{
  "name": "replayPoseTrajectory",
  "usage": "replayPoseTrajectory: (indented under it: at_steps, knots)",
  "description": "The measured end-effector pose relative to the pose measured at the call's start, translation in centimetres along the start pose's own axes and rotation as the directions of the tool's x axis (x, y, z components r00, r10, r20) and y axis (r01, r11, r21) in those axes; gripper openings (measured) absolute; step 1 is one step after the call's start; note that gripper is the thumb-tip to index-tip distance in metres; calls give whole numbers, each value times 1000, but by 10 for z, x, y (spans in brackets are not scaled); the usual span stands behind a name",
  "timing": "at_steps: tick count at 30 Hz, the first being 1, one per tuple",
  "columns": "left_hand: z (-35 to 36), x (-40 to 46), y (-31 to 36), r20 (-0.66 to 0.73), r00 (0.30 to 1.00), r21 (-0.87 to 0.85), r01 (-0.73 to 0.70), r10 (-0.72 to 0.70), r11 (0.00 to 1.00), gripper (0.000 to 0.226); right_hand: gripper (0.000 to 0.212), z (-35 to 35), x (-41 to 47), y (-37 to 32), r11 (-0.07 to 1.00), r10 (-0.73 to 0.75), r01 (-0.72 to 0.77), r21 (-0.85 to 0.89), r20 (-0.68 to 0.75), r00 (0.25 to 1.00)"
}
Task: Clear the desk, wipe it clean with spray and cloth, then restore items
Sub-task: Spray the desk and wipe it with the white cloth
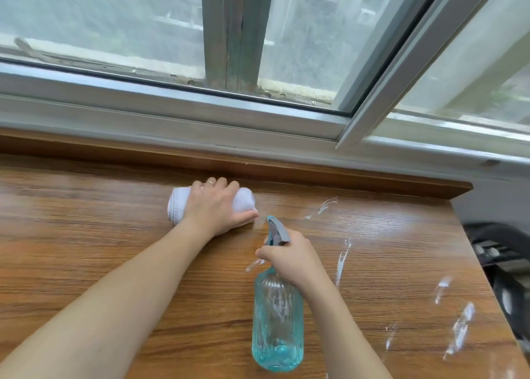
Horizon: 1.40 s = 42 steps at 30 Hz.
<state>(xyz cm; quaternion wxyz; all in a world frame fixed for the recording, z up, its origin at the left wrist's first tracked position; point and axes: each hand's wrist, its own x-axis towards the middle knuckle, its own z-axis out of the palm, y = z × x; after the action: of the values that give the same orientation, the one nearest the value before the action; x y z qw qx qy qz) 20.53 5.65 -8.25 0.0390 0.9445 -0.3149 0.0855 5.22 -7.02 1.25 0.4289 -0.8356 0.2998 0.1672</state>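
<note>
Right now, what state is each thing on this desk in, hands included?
Cloth: rolled, lying on the desk under the left hand.
Left hand: grips the cloth.
Spray bottle: tilted, mostly empty.
Right hand: grips the bottle's neck.
Desk: white streaks at its right side.
Window: slid partly open.

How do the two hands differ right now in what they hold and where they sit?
The left hand presses a rolled white cloth onto the desk near the back ledge; the right hand grips the blue spray bottle by its neck, nearer the camera. The left wears a ring; the right shows none. Both are bare.
</note>
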Motion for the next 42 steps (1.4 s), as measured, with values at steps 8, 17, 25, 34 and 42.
replayPoseTrajectory:
  at_steps: [8,17,25,34,42]
  knots:
    - [-4,-7,1,38,999,-9,28,-27,1000,84,23,-2,1,4,999,41,-41,1,-1,999]
    - [-1,-83,11,-42,999,-23,26,-27,999,73,17,-6,17,-7,998,38,-38,-41,-14,999]
    - [5,-39,4,-38,999,-29,31,-32,999,75,16,-9,23,-7,996,17,-19,-85,-17,1000]
    - [0,20,5,43,995,33,86,-87,996,85,20,-5,4,5,996,-7,4,-92,-36,999]
    - [-3,-38,43,-26,997,-69,65,-67,996,78,20,-16,-13,10,997,6,-9,-82,-36,999]
